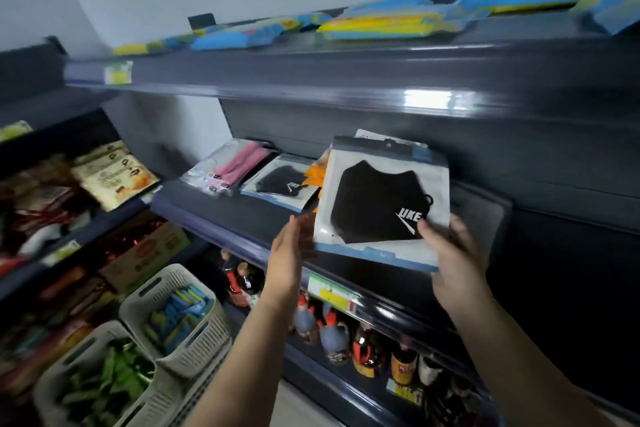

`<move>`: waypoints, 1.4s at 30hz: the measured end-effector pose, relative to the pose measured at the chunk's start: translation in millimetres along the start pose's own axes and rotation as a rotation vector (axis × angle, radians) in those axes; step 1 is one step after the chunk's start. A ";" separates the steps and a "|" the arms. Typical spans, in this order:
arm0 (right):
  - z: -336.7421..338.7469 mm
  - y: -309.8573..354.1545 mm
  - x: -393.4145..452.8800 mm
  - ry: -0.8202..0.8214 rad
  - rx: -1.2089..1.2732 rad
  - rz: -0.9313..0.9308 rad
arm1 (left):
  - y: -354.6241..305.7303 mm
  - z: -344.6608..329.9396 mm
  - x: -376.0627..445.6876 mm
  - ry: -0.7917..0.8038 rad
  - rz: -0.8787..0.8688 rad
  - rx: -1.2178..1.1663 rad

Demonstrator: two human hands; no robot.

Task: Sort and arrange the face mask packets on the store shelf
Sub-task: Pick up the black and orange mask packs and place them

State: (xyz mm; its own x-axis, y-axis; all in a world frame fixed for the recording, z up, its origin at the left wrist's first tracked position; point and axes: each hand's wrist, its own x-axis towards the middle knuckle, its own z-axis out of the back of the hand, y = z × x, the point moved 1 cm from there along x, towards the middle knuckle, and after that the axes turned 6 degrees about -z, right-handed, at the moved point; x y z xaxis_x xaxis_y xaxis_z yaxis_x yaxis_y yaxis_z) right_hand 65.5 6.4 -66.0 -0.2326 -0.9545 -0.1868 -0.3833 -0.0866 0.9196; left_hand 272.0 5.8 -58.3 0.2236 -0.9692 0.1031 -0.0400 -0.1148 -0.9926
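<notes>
The right hand [453,253] pinches the black mask packet [381,204] by its lower corner above the shelf [242,218] front edge, left hand [291,246] open alongside; it looks light, floppy and slick, so best held by its edges.

2 white baskets [180,291] sit low on the left, with blue packs and green packs inside. Sauce bottles [367,350] stand in a row. Snack bags [114,173] lie further left.
</notes>
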 end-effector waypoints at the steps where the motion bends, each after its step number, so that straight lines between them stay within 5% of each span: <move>1: -14.0 -6.7 1.2 -0.012 0.046 -0.017 | -1.8 14.7 2.1 -0.014 0.014 -0.066; 9: -123.6 -65.7 10.0 0.094 -0.085 -0.005 | 1.4 103.4 39.7 -0.061 -0.012 -0.059; 22: -249.4 -118.6 37.2 -0.009 -0.991 0.305 | 24.1 206.4 160.6 0.062 -0.052 0.253; 30: -265.8 -126.3 61.3 -0.024 -1.242 0.244 | 29.3 198.9 202.5 0.175 -0.108 0.588; 35: -267.9 -130.5 86.1 -0.037 -1.359 0.188 | 41.8 186.7 219.9 0.245 -0.294 0.795; 42: -269.5 -132.5 109.4 0.104 -1.635 0.151 | 65.6 165.5 231.0 0.588 -0.425 1.139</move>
State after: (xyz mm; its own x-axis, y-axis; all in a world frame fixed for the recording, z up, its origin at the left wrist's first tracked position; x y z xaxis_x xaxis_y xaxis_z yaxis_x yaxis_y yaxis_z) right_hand 331.7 -163.5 -115.2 -0.0944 -0.9898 -0.1067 0.9443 -0.1230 0.3053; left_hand 482.2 -189.6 -110.2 -0.4416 -0.8861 0.1408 0.8154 -0.4619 -0.3491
